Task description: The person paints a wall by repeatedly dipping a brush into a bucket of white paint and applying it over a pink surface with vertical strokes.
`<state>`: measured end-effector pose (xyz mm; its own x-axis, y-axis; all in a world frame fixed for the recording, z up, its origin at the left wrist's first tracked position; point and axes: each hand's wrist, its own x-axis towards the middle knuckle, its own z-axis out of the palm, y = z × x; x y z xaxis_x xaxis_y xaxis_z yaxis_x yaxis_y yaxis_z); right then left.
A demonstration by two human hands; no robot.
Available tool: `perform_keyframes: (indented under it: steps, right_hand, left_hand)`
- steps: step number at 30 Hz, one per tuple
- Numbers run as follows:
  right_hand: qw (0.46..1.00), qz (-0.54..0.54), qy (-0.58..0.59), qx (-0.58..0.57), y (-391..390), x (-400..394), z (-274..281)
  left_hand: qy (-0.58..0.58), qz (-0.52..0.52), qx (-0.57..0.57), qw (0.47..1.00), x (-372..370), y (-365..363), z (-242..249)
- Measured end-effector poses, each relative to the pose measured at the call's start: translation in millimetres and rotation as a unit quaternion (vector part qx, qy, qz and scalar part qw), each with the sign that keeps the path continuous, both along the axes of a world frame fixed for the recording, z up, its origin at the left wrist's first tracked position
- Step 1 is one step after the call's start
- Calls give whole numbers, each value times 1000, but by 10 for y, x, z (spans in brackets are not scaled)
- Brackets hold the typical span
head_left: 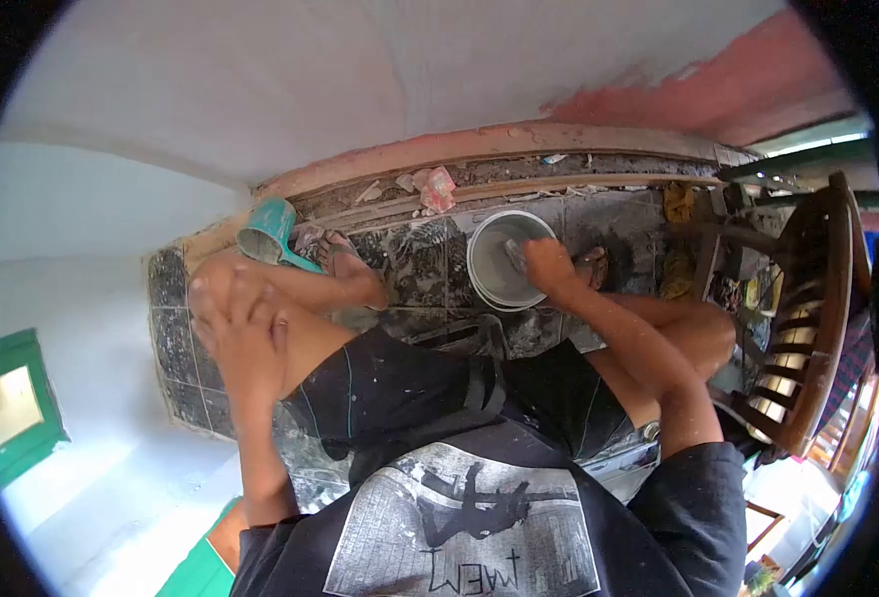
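Observation:
My left hand (237, 316) rests on my bent left knee with its fingers spread, holding nothing. My right hand (549, 269) is closed over the right side of a white bucket (475, 267). A narrow grey tool (515, 252) sticks out from its fingers into the bucket; its exact kind is hidden. Pale greyish material coats the inside of the bucket. A teal plastic water dipper (276, 219) with a long handle lies by my left foot, nearest to my left hand.
Dirty dark floor tiles (414, 264) lie between my feet. A pinkish crumpled packet (437, 189) and debris are along the base of the pale wall (340, 90). A wooden chair (822, 318) stands at the right. A green-framed window (51, 398) is at left.

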<state>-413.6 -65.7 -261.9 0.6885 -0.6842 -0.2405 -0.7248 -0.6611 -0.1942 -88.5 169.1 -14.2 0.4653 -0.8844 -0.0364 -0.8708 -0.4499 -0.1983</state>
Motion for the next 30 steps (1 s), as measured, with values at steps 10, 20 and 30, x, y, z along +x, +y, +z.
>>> perform_keyframes:
  steps: [10, 20, 30]
  right_hand:
    - [986, -83, -113, 91, 160, 42, -122]
    - [988, -23, -99, 117, 104, 29, 578]
    - [944, -166, -222, 178, 36, -377, 1019]
  left_hand:
    - [254, -177, 125, 943, -609, 290, 130]
    - [163, -109, -92, 976, 634, 209, 387]
    - [383, -46, -67, 920, 1145, -923, 331]
